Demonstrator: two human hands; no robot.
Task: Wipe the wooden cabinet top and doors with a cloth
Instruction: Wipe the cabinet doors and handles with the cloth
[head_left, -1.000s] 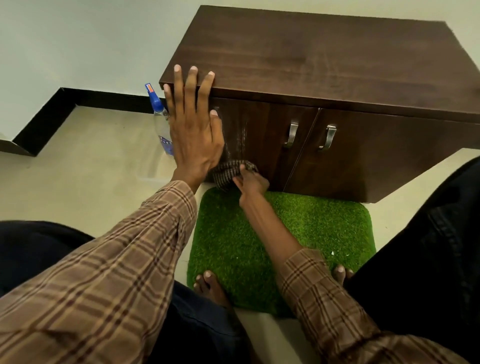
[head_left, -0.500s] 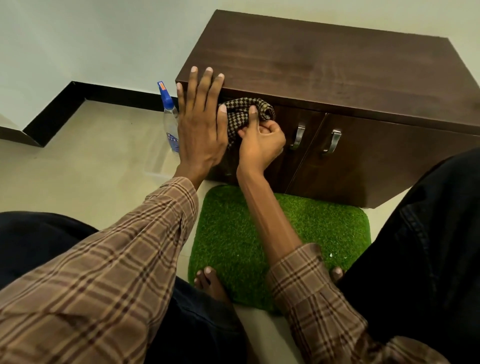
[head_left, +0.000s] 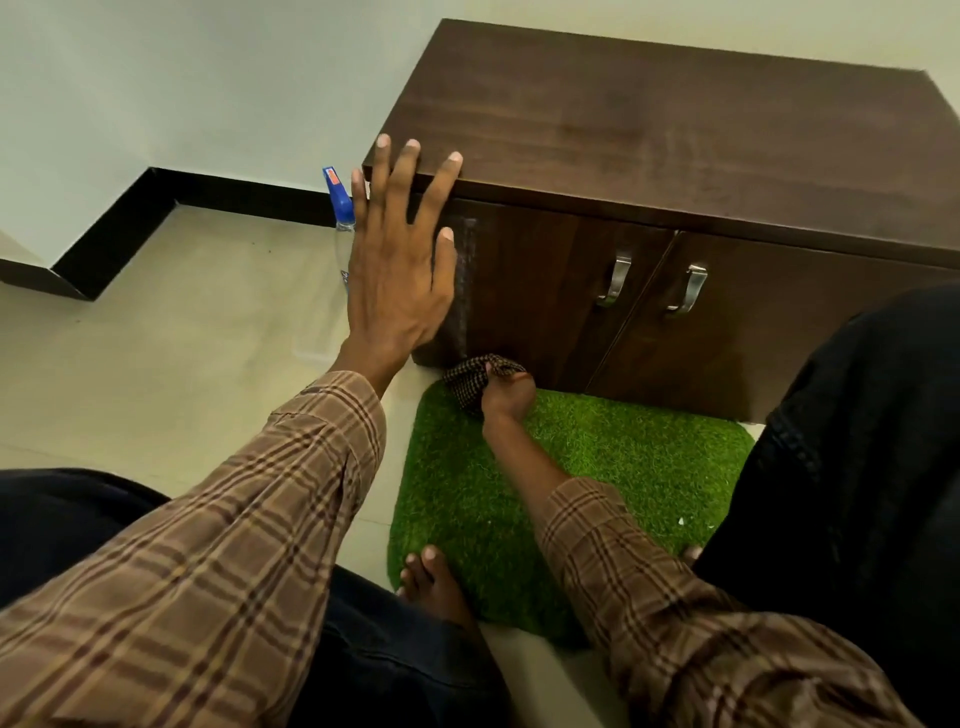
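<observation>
A low dark wooden cabinet (head_left: 649, 130) stands against the wall, with two doors and two metal handles (head_left: 615, 278). My left hand (head_left: 397, 265) lies flat, fingers spread, on the cabinet's front left corner. My right hand (head_left: 509, 397) grips a bunched brown checked cloth (head_left: 470, 382) and presses it against the bottom of the left door (head_left: 535, 280). A pale streak runs down that door just above the cloth.
A green grass-like mat (head_left: 597, 467) lies on the tiled floor in front of the cabinet. A spray bottle with a blue top (head_left: 338, 200) stands left of the cabinet, partly behind my left hand. My bare feet and dark trousers frame the mat.
My right hand has swept the cloth from the top of the left door down to its bottom edge. My left hand has stayed on the cabinet corner.
</observation>
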